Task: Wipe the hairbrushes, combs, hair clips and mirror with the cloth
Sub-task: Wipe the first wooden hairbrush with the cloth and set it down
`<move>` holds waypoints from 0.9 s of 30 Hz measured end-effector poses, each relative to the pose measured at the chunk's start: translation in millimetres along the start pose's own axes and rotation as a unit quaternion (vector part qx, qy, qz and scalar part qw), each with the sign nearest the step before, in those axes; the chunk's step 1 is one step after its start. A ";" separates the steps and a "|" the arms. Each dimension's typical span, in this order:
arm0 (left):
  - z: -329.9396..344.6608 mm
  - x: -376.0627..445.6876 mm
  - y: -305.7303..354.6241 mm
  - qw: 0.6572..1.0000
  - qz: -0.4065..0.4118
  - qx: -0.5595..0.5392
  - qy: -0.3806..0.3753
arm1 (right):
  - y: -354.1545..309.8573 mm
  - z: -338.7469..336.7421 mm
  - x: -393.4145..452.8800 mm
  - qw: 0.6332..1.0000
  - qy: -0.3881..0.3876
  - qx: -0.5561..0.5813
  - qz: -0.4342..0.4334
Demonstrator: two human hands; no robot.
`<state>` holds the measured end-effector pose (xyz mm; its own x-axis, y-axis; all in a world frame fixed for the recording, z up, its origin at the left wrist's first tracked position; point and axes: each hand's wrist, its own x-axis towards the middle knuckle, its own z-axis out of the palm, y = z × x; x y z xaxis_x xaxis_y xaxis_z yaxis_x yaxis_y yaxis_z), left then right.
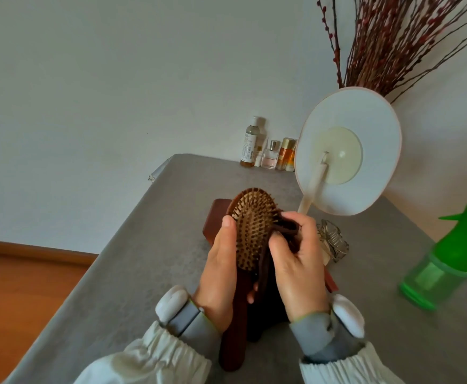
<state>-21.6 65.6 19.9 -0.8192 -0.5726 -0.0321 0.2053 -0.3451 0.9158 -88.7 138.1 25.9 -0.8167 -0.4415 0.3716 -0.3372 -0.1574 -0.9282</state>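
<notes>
Gripping one hairbrush (254, 228), one cloth (287, 231).

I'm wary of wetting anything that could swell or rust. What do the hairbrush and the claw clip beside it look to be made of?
Hairbrush: looks like reddish-brown wood with a smooth, slightly glossy finish; the pale tan pins look wooden too. Claw clip: an openwork frame that looks like silvery metal, though clear plastic cannot be ruled out.

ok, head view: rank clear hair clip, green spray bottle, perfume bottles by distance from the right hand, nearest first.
1. Clear claw hair clip, just right of the right hand.
2. Green plastic spray bottle, farther right.
3. Cluster of perfume bottles, at the table's far edge by the wall.
</notes>
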 end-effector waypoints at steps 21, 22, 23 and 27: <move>-3.5 2.4 3.0 0.995 -0.066 -0.059 0.055 | 11.6 -6.5 5.2 0.892 -0.163 0.346 0.241; -3.7 2.8 2.8 0.995 -0.064 -0.057 0.058 | 14.2 -5.0 6.2 0.905 -0.136 0.328 0.232; -3.8 2.9 2.6 0.995 -0.064 -0.057 0.058 | 15.1 -4.4 5.8 0.921 -0.105 0.306 0.215; -4.8 3.2 3.9 0.996 -0.048 -0.064 0.046 | 16.5 -10.3 4.9 0.960 -0.052 0.244 0.124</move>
<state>-20.9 58.9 21.4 -0.7873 -0.5959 -0.1580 0.2003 -0.4896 0.8486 -103.1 142.4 12.5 -0.7842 -0.6001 0.1577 0.1413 -0.4203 -0.8963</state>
